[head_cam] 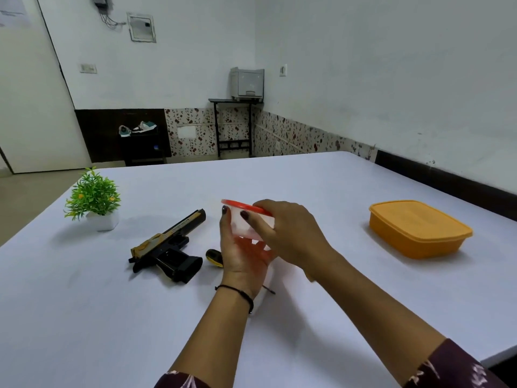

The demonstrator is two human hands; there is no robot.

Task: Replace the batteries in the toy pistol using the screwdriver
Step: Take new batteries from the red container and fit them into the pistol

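Looking down at the white table, we see both hands meeting around a small clear plastic tub with a red lid, lifted off the surface. Our left hand cradles the tub from below and the near side, fingers curled up around its wall, dark-painted nails showing near the rim. Our right hand sits over the far right side, fingers closed on the lid's edge and thumb pressed against the tub's wall. We cannot tell what the tub holds; its contents are only a pale blur.

Left of the hands, the toy pistol lies flat on its side on the table, black with gold-tan trim, barrel pointing away and to the right, grip pointing toward us. Just beside its grip, the screwdriver rests on the table, its black and yellow handle peeking out from behind our left wrist; a thin dark tip shows on the wrist's other side. Neither hand touches pistol or screwdriver.

Far left, a small green potted plant stands upright in a white pot. Well apart on the right, an orange lidded container sits closed.
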